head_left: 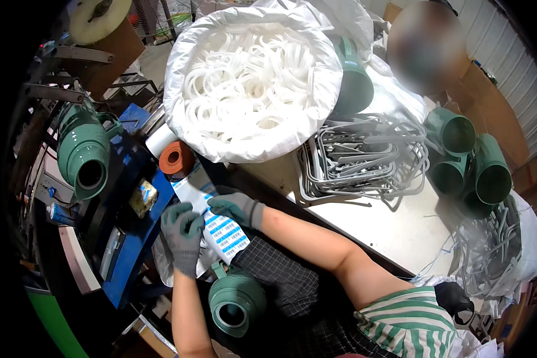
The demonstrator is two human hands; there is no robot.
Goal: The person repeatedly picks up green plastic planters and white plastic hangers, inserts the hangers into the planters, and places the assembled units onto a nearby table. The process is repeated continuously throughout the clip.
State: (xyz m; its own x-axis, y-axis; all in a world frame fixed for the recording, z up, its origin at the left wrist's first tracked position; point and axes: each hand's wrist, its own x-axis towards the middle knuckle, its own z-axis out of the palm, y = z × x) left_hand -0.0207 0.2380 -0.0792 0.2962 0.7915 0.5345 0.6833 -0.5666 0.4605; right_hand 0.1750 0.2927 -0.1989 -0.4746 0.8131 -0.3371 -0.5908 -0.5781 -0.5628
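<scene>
In front of me lies a strip of labels (228,234), white with rows of blue stickers. My right hand (237,209), in a grey and green glove, pinches the strip near its upper part. My left hand (183,231), gloved the same way, is closed beside the strip's left edge. Its fingertips curl inward, and what they hold, if anything, is too small to make out. Below the hands, a green jug-shaped metal flask body (237,303) with a handle rests at my lap, its round opening towards me.
A white sack (179,119) full of white plastic rings stands ahead. Grey bent handles (364,158) are heaped on the white table (364,230), with green cylinders (492,170) to the right. Another green flask (85,152) sits on the machine at left. An orange roll (176,160) lies near the strip.
</scene>
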